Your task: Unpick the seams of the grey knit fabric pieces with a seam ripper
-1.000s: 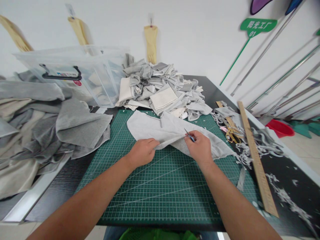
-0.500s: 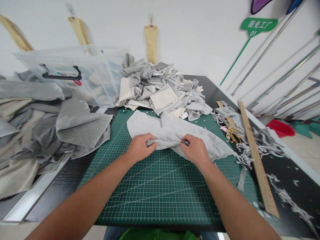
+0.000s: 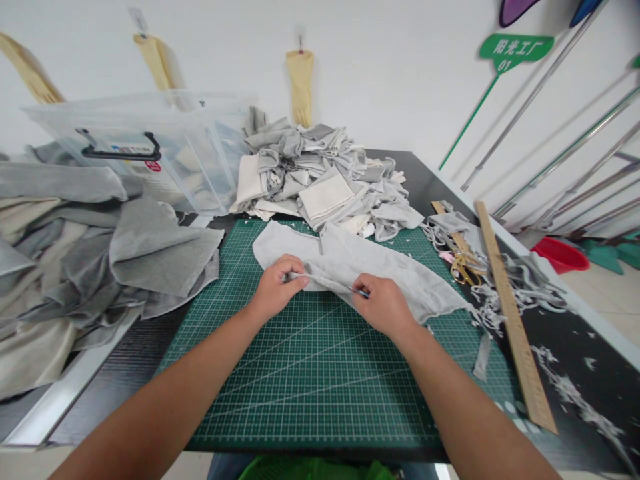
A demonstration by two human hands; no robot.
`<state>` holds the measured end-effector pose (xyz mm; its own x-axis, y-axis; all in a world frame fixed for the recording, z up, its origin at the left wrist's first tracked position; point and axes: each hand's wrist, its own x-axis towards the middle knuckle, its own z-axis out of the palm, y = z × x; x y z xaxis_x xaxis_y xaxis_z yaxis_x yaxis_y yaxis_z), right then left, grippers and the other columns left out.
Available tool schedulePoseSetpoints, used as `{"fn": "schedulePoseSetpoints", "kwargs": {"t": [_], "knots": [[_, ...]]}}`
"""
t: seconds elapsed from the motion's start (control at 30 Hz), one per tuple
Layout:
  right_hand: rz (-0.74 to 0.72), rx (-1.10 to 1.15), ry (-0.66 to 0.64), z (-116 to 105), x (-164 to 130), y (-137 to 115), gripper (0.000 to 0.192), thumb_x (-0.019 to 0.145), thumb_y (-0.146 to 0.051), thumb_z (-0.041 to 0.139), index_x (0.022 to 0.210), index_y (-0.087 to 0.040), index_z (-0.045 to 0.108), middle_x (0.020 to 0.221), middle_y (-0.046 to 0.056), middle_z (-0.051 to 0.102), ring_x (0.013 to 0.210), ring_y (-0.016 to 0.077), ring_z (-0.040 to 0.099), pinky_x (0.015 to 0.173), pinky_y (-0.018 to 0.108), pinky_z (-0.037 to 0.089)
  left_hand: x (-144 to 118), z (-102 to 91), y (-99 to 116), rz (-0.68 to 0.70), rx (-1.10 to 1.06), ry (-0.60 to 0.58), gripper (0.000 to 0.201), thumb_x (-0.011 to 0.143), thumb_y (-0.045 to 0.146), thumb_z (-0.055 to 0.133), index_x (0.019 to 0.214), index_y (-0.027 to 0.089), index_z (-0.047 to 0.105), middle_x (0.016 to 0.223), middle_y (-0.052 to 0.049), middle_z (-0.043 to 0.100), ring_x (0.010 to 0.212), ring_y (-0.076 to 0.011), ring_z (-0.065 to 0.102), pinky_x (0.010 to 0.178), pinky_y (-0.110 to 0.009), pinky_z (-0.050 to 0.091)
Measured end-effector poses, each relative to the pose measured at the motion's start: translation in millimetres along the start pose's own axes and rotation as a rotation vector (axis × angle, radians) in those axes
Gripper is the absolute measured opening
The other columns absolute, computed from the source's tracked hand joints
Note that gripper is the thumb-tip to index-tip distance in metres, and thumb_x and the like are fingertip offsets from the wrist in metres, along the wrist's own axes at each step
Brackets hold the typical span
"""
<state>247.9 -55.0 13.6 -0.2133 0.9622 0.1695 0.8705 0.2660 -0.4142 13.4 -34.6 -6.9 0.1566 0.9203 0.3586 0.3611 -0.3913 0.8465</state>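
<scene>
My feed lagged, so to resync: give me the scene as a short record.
Left hand: pinching the near edge of a pale grey fabric piece
Right hand: holding a small slim metal tool, partly hidden, at the fabric
Work surface: green gridded cutting mat
Behind mat: grey and cream cloth heap
Left side: grey and beige cloth pile; clear plastic bin
Right side: flat wooden ruler

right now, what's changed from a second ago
The right hand moved left, bringing its tool along; the left hand shifted left and slightly forward. Both keep their holds, the left on the cloth. The mat and box stayed put.
</scene>
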Motion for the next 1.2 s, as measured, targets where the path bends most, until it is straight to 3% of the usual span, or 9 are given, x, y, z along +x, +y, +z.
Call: {"fn": "schedulePoseSetpoints", "kwargs": {"t": [0.1,0.23,0.53,0.7,0.83,0.93,1.03,1.2], "knots": [[-0.007,-0.012,-0.006,0.5,-0.7,-1.4,0.013,0.071,-0.017,0.054,0.077,-0.022,0.065,0.069,0.000,0.067,0.062,0.0152,0.058,0.057,0.023,0.035,0.1,-1.0,2.5,-0.008,-0.073,-0.001,0.008,0.074,0.023,0.061,0.071,0.016,0.058,0.096,-0.006,0.065,0.092,-0.0194,0.059,0.085,-0.033,0.043],[-0.021,-0.021,0.001,1.1,-1.0,-1.1,0.013,0.071,-0.017,0.054,0.077,-0.022,0.064,0.069,0.000,0.067,0.062,0.0153,0.058,0.057,0.023,0.035,-3.4,-0.1,5.2,-0.057,-0.094,-0.015,0.007,0.075,0.021,0.059,0.071,0.016,0.056,0.087,-0.004,0.068,0.084,-0.0185,0.062,0.077,-0.030,0.045],[-0.020,-0.009,-0.007,2.0,-1.1,-1.5,0.014,0.071,-0.017,0.054,0.079,-0.021,0.064,0.067,0.000,0.066,0.061,0.0151,0.058,0.057,0.023,0.035,-5.0,-2.5,4.7,-0.054,0.175,0.048,0.014,0.077,0.030,0.059,0.076,0.016,0.060,0.066,0.001,0.060,0.062,-0.0136,0.053,0.061,-0.025,0.040],[-0.030,-0.004,-0.012,2.7,-1.0,-1.3,0.013,0.071,-0.017,0.054,0.079,-0.022,0.064,0.067,0.000,0.066,0.061,0.0151,0.058,0.057,0.023,0.035,-3.7,-3.4,6.8,0.023,0.358,0.103,0.013,0.076,0.029,0.059,0.070,0.018,0.060,0.068,0.000,0.062,0.074,-0.0181,0.055,0.079,-0.033,0.041],[-0.021,-0.012,-0.014,3.2,-0.9,-1.2,0.014,0.071,-0.017,0.054,0.079,-0.022,0.064,0.068,0.000,0.066,0.062,0.0154,0.058,0.058,0.023,0.035,-2.2,-1.9,4.6,0.057,0.435,0.082,0.012,0.076,0.029,0.058,0.070,0.020,0.058,0.065,0.003,0.061,0.066,-0.0148,0.054,0.099,-0.041,0.033],[-0.012,-0.016,-0.016,3.5,-0.7,-0.6,0.014,0.071,-0.017,0.054,0.079,-0.022,0.064,0.067,0.000,0.066,0.062,0.0154,0.058,0.058,0.023,0.036,-2.5,-0.1,1.7,0.062,0.363,0.053,0.012,0.078,0.028,0.057,0.071,0.019,0.057,0.066,0.004,0.060,0.065,-0.0134,0.055,0.100,-0.039,0.034],[-0.013,-0.029,-0.022,3.5,-0.7,-0.6,0.014,0.071,-0.018,0.054,0.079,-0.022,0.064,0.067,0.000,0.066,0.062,0.0155,0.058,0.058,0.023,0.035,-4.4,1.1,0.4,0.022,0.214,0.026,0.011,0.079,0.028,0.056,0.077,0.017,0.058,0.076,0.000,0.063,0.073,-0.0156,0.057,0.081,-0.031,0.045],[-0.072,-0.029,-0.074,2.9,-2.4,-3.6,0.015,0.071,-0.017,0.054,0.079,-0.022,0.065,0.069,0.000,0.066,0.064,0.0154,0.059,0.060,0.023,0.035,-5.2,0.5,0.1,-0.069,0.001,0.000,0.015,0.079,0.030,0.058,0.083,0.016,0.060,0.077,-0.002,0.063,0.072,-0.0150,0.057,0.067,-0.026,0.044]]}}
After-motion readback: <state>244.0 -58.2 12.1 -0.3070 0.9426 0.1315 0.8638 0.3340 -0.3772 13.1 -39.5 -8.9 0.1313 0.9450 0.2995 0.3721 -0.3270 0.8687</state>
